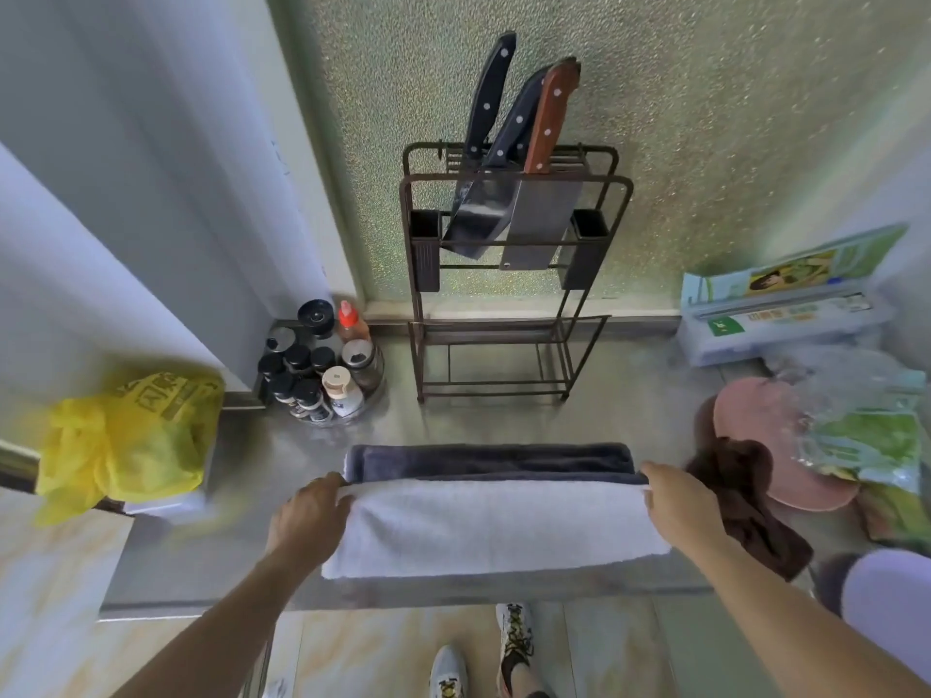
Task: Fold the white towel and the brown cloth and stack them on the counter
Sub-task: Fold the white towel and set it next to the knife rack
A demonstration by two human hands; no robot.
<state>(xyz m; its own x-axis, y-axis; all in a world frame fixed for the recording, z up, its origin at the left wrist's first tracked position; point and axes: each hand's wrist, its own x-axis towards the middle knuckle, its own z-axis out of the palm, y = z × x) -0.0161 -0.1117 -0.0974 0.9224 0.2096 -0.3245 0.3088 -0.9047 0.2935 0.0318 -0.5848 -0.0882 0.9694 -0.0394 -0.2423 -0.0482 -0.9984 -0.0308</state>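
The white towel (496, 528) lies spread across the steel counter (242, 541) near its front edge, with a dark grey side showing as a band along its far edge. My left hand (310, 511) grips the towel's far left corner. My right hand (680, 503) grips its far right corner. The white layer is partly folded over the grey one. The brown cloth (745, 506) lies crumpled on the counter just right of my right hand, untouched.
A knife rack (509, 274) with three knives stands behind the towel. Spice bottles (322, 365) cluster at back left, beside a yellow bag (131, 440). A pink pad (771, 440), plastic packets (871, 435) and a wrap box (786, 309) crowd the right.
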